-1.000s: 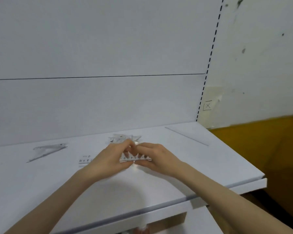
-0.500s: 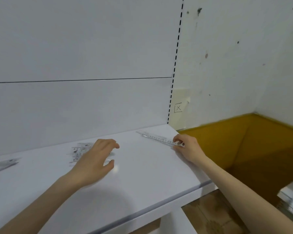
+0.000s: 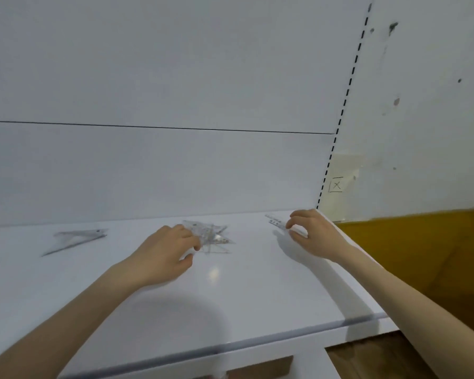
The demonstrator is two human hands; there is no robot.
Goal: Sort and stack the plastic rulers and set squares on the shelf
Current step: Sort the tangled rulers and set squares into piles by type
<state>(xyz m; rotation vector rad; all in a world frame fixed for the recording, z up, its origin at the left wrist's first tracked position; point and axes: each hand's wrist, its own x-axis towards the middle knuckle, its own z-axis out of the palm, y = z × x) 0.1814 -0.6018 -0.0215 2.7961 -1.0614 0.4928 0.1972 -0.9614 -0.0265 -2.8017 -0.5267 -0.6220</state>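
A loose pile of clear plastic set squares and rulers [image 3: 212, 236] lies mid-shelf near the back wall. My left hand [image 3: 167, 251] is at the pile's left edge, with bent fingertips touching it and the thumb held apart below. A clear ruler [image 3: 274, 221] lies slantwise at the shelf's far right corner. My right hand [image 3: 314, 233] pinches its near end between thumb and forefinger, hiding that part. A separate stack of clear set squares [image 3: 75, 239] lies further left on the shelf.
The white shelf [image 3: 257, 296] ends in a front lip [image 3: 230, 344] and a right edge beside my right forearm. A white back panel rises behind it. A yellow-brown floor [image 3: 422, 255] lies to the right, below a marked white wall.
Both hands held a ruler together at the pile. My right hand then carried it to the shelf's far right corner and stays on it; my left hand lowered onto the pile's edge.
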